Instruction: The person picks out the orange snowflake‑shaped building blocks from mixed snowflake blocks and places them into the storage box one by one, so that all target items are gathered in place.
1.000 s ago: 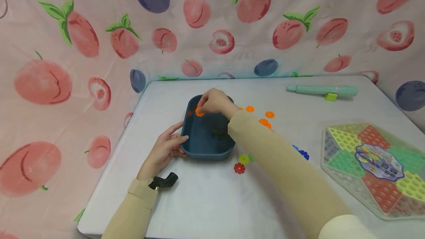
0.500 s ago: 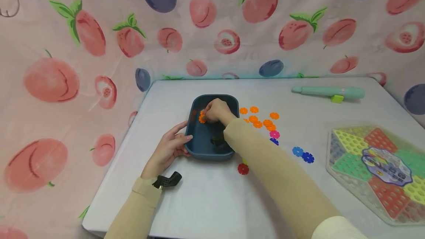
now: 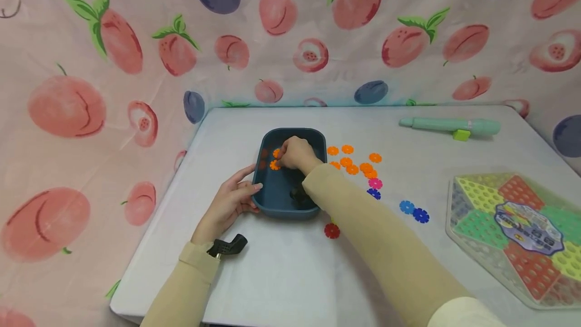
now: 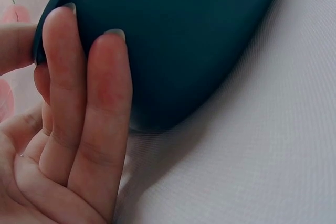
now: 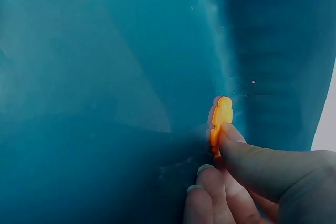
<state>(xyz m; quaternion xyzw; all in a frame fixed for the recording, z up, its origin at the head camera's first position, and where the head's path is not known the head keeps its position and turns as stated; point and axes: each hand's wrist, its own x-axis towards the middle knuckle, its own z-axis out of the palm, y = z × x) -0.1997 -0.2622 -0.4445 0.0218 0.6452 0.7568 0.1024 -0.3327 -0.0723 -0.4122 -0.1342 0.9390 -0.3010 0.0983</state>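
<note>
A dark blue tray (image 3: 283,198) with rounded corners sits left of the table's middle. My left hand (image 3: 228,201) holds its left side, the thumb over the rim and the other fingers along the outer wall, as the left wrist view shows. Inside the tray, my right hand (image 3: 297,154) pinches an orange flower-shaped disc (image 5: 223,114) between thumb and fingers, on edge close to the tray's floor and wall. Another orange disc (image 3: 276,153) appears just beyond the fingertips in the head view. The right forearm hides part of the tray's right side.
Several loose orange discs (image 3: 347,162) lie right of the tray, with a pink disc (image 3: 375,183) and blue discs (image 3: 421,215) nearer. A red disc (image 3: 332,230) is by the forearm. Farther right are a hexagonal game box (image 3: 513,236) and a light green tube-shaped object (image 3: 449,125).
My right hand has gone down and nearer within the tray, carrying the orange disc. A second orange disc now shows apart from the held one. My left hand keeps its hold; the head view shifted slightly.
</note>
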